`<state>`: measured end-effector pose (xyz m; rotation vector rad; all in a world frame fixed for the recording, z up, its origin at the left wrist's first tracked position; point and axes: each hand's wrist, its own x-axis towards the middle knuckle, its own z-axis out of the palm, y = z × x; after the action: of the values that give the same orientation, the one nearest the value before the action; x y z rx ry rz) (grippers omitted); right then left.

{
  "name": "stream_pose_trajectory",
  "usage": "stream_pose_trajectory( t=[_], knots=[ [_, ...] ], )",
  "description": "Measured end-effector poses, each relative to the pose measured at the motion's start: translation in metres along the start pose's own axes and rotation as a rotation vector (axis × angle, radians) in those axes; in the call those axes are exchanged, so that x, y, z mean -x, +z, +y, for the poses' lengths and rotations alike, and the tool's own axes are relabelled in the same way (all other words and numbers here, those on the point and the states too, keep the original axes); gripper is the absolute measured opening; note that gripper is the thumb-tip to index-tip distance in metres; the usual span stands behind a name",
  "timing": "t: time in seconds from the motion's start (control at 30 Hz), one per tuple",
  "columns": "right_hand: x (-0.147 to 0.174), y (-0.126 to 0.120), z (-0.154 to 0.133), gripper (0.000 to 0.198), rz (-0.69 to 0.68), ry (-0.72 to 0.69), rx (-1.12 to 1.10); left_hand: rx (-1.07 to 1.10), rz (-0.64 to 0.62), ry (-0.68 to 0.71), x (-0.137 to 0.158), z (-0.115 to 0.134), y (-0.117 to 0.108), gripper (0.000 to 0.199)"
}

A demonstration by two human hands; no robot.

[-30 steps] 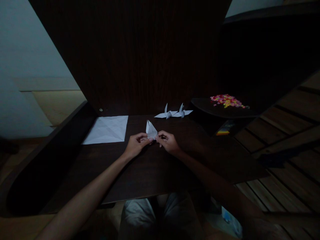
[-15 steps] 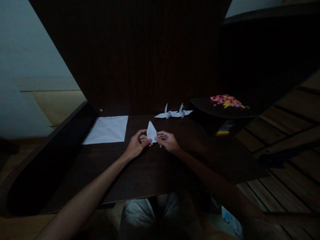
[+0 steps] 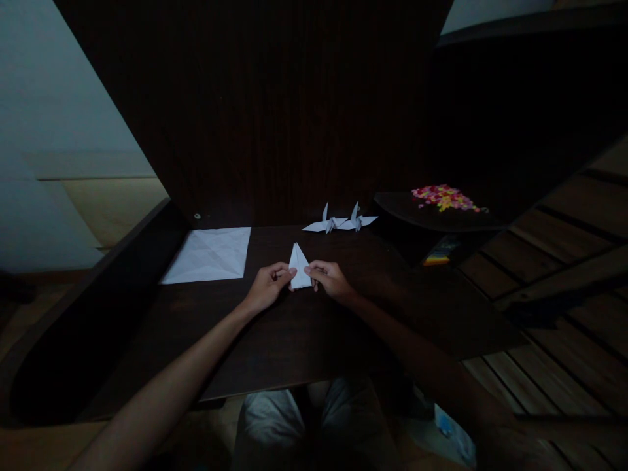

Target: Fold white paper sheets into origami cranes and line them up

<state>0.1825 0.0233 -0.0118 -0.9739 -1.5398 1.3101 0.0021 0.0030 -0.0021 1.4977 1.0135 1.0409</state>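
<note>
A small white piece of folded paper stands between my hands, with its split, narrow tip pointing away from me. My left hand pinches its left edge, the thumb lying on the front face. On the opposite edge, my right hand grips it the same way, and the fingers behind the paper are partly hidden. Beyond them, two white origami cranes sit side by side at the back of the dark desk. A creased white sheet lies flat to the left.
A raised shelf on the right carries a pile of small pink, red and yellow pieces. The dark back panel rises behind the cranes. A side board borders the desk on the left.
The folded paper now shows a wider lower part and a centre slit. Both thumbs have shifted up from its bottom to its side edges.
</note>
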Motion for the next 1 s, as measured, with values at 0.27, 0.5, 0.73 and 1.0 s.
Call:
stream_pose_trajectory(
  t=[0.27,0.5,0.73,1.0],
  knots=[
    [-0.0001,0.0009,-0.0008,0.027,0.003,0.025,-0.017,0.053,-0.015,-0.033,0.0004,0.0062,-0.0003,0.032],
    [-0.0017,-0.001,0.0012,0.031,-0.077,0.05,-0.148,0.296,0.004,-0.133,0.0002,-0.0001,0.0034,0.027],
    [-0.001,-0.0001,-0.0009,0.033,-0.043,0.053,-0.05,0.282,0.05,-0.134,0.0016,0.0033,0.0048,0.028],
    [0.0012,-0.0024,-0.0005,0.039,-0.076,0.006,0.044,0.19,-0.009,-0.13,0.0021,0.0057,0.0014,0.03]
  ],
)
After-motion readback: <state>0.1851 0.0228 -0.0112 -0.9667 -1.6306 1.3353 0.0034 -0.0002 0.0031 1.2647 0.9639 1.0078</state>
